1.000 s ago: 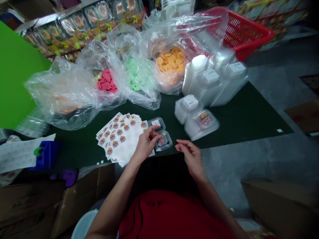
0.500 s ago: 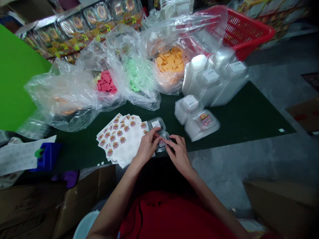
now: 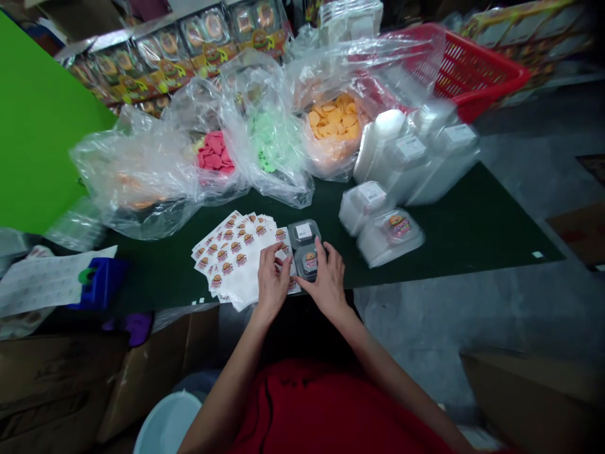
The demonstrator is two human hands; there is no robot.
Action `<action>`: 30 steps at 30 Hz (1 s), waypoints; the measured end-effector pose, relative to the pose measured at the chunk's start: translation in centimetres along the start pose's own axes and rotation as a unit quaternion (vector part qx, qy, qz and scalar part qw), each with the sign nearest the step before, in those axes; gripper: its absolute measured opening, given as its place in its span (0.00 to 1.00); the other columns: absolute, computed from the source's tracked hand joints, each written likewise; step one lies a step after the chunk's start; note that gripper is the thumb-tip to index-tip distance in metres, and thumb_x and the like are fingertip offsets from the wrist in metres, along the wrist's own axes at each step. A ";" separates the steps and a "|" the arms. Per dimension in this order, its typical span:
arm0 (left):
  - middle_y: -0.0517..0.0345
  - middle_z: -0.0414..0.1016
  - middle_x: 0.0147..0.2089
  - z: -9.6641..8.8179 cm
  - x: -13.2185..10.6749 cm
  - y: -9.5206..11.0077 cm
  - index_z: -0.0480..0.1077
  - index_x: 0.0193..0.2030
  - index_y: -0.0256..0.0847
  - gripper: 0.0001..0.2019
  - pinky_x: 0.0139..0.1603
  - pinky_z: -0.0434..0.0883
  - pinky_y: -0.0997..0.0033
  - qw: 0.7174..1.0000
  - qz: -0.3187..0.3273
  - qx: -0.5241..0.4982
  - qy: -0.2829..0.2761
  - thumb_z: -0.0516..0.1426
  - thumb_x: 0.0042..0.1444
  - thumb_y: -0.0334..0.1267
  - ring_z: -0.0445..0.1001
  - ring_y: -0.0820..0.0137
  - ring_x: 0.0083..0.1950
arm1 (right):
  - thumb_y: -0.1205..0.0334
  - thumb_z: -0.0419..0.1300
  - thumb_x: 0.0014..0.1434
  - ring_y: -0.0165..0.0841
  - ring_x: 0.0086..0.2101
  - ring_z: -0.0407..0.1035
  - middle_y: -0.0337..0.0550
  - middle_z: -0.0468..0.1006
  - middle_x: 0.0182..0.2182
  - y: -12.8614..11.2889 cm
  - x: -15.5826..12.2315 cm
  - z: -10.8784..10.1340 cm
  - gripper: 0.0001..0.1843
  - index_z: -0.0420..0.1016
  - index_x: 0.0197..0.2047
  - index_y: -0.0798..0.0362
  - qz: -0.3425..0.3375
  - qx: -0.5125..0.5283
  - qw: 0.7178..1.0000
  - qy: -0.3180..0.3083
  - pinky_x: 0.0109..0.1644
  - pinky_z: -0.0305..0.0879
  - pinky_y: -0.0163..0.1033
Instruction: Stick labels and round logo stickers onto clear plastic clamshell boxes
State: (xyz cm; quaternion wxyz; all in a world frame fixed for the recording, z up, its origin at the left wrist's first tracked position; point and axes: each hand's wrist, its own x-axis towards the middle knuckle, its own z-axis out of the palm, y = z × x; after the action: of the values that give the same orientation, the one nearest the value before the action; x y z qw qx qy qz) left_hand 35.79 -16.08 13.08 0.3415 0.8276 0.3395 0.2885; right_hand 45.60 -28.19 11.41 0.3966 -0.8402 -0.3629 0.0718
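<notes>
A clear plastic clamshell box (image 3: 309, 261) with a burger sticker on its lid lies near the table's front edge. My right hand (image 3: 328, 280) curves around its near and right sides, thumb at the near left corner and forefinger along the right. Just left of it, my left hand (image 3: 273, 284) rests over the fanned burger sticker sheets (image 3: 246, 277), thumb and forefinger apart with no item visible between them. Behind the stickered box is the other half of the clamshell (image 3: 303, 232), with a white label.
To the right stand a stickered stack of boxes (image 3: 391, 236), a labelled stack (image 3: 366, 205) and taller stacks (image 3: 406, 164). Plastic bags hold pink pieces (image 3: 215, 153), green pieces (image 3: 269, 142) and orange discs (image 3: 333, 118). A red basket (image 3: 491, 72) and blue tape dispenser (image 3: 101, 284) flank them.
My left hand has moved off the box to the left, onto the sticker sheets. My right hand has closed in around the box, whose sticker now shows plainly. The view has shifted slightly.
</notes>
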 end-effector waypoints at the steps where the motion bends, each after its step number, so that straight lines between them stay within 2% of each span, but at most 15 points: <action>1: 0.47 0.72 0.58 -0.4 -0.4 -0.3 0.69 0.63 0.41 0.17 0.46 0.76 0.67 1.000 -0.007 -0.005 0.001 0.57 0.71 0.43 0.73 0.70 0.39 | 0.55 0.70 0.59 0.59 0.65 0.60 0.64 0.63 0.67 -0.1 0.2 0.4 0.52 0.50 0.79 0.51 -0.003 -0.010 1.000 -0.005 0.67 0.60 0.65; 4: 0.48 0.73 0.55 -1.4 -1.5 -1.1 0.71 0.60 0.40 0.15 0.45 0.75 0.67 1.000 -0.023 -0.018 0.000 0.57 0.71 0.43 0.73 0.70 0.39 | 0.61 0.67 0.58 0.56 0.65 0.61 0.61 0.66 0.66 0.2 0.7 1.1 0.53 0.47 0.80 0.48 0.003 0.021 1.000 0.006 0.67 0.60 0.64; 8: 0.49 0.74 0.53 -1.7 -2.2 -1.3 0.72 0.59 0.40 0.14 0.46 0.75 0.67 0.999 -0.033 -0.030 0.000 0.57 0.71 0.41 0.73 0.70 0.38 | 0.58 0.69 0.55 0.50 0.61 0.67 0.58 0.70 0.64 0.8 1.4 0.7 0.54 0.50 0.80 0.48 0.059 0.180 0.982 0.019 0.65 0.66 0.58; 10: 0.49 0.74 0.54 -1.5 -2.1 -1.1 0.72 0.60 0.41 0.13 0.49 0.76 0.65 0.999 -0.019 -0.035 -0.013 0.56 0.72 0.40 0.75 0.69 0.41 | 0.55 0.70 0.55 0.48 0.60 0.69 0.57 0.72 0.63 0.3 1.6 -0.7 0.51 0.55 0.78 0.49 0.096 0.253 0.962 0.023 0.65 0.67 0.56; 12: 0.47 0.73 0.57 -1.2 -1.9 -0.9 0.71 0.61 0.42 0.14 0.54 0.75 0.63 0.999 0.007 -0.034 -0.032 0.55 0.72 0.39 0.76 0.66 0.48 | 0.54 0.69 0.58 0.48 0.62 0.69 0.54 0.72 0.65 -0.9 1.6 -3.4 0.46 0.59 0.76 0.46 0.083 0.276 0.957 0.044 0.68 0.66 0.56; 14: 0.47 0.73 0.60 -1.2 -1.5 -0.6 0.71 0.62 0.43 0.14 0.59 0.74 0.59 0.998 0.027 -0.030 -0.040 0.55 0.73 0.39 0.76 0.64 0.54 | 0.55 0.68 0.62 0.47 0.66 0.65 0.50 0.69 0.69 -2.3 1.7 -7.2 0.40 0.62 0.75 0.41 0.006 0.230 0.970 0.077 0.71 0.62 0.58; 16: 0.47 0.73 0.61 -1.3 -1.1 -0.5 0.71 0.62 0.44 0.14 0.61 0.74 0.57 0.998 0.033 -0.027 -0.036 0.54 0.73 0.39 0.76 0.63 0.55 | 0.56 0.67 0.64 0.49 0.69 0.60 0.46 0.64 0.72 -3.0 2.0 -11.4 0.34 0.67 0.72 0.37 -0.064 0.115 0.984 0.122 0.72 0.60 0.61; 18: 0.47 0.73 0.60 -1.7 -0.7 -0.6 0.71 0.61 0.44 0.14 0.61 0.75 0.56 0.999 0.034 -0.025 -0.028 0.54 0.73 0.40 0.77 0.63 0.54 | 0.56 0.66 0.65 0.51 0.68 0.60 0.46 0.63 0.71 -2.4 2.7 -14.8 0.30 0.71 0.69 0.37 -0.086 0.002 0.985 0.149 0.70 0.62 0.62; 20: 0.47 0.73 0.59 -2.1 -0.4 -0.7 0.72 0.61 0.43 0.14 0.60 0.76 0.56 0.999 0.033 -0.024 -0.023 0.54 0.73 0.41 0.77 0.63 0.53 | 0.56 0.65 0.65 0.54 0.66 0.62 0.50 0.67 0.68 -0.7 3.8 -16.8 0.29 0.73 0.68 0.39 -0.083 -0.073 0.984 0.139 0.68 0.63 0.65; 22: 0.47 0.73 0.59 -2.5 -0.5 -0.9 0.72 0.60 0.43 0.14 0.60 0.76 0.55 0.999 0.029 -0.023 -0.022 0.54 0.73 0.41 0.77 0.63 0.52 | 0.55 0.64 0.64 0.56 0.65 0.64 0.52 0.69 0.66 1.4 4.9 -17.3 0.28 0.74 0.67 0.42 -0.073 -0.113 0.985 0.107 0.66 0.63 0.66; 26: 0.46 0.73 0.60 -3.7 -1.1 -1.2 0.74 0.58 0.43 0.13 0.61 0.76 0.53 1.000 0.012 -0.004 -0.013 0.54 0.72 0.41 0.77 0.60 0.55 | 0.52 0.63 0.65 0.56 0.63 0.67 0.55 0.71 0.66 4.3 6.5 -16.1 0.26 0.75 0.66 0.44 -0.066 -0.130 0.988 0.042 0.65 0.65 0.65; 28: 0.46 0.74 0.59 -4.7 -1.5 -1.7 0.74 0.57 0.42 0.13 0.62 0.75 0.52 1.000 0.011 0.012 0.008 0.54 0.72 0.42 0.77 0.59 0.57 | 0.49 0.62 0.67 0.56 0.64 0.67 0.55 0.72 0.65 4.5 6.7 -16.0 0.25 0.77 0.64 0.46 -0.069 -0.127 0.989 0.038 0.65 0.65 0.66; 30: 0.45 0.76 0.59 -6.0 -1.9 -2.5 0.74 0.57 0.42 0.13 0.64 0.74 0.51 0.999 0.012 0.034 0.036 0.54 0.72 0.42 0.77 0.58 0.60 | 0.46 0.62 0.67 0.57 0.65 0.65 0.55 0.72 0.66 3.7 6.4 -16.4 0.26 0.77 0.64 0.47 -0.077 -0.117 0.988 0.062 0.68 0.61 0.69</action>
State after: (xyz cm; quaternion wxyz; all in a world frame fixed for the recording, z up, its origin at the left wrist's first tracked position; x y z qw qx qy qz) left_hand 29.50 -13.94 14.26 0.2970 0.8317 0.3514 0.3107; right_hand 58.98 -35.53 20.91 0.3214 -0.8532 -0.4072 -0.0543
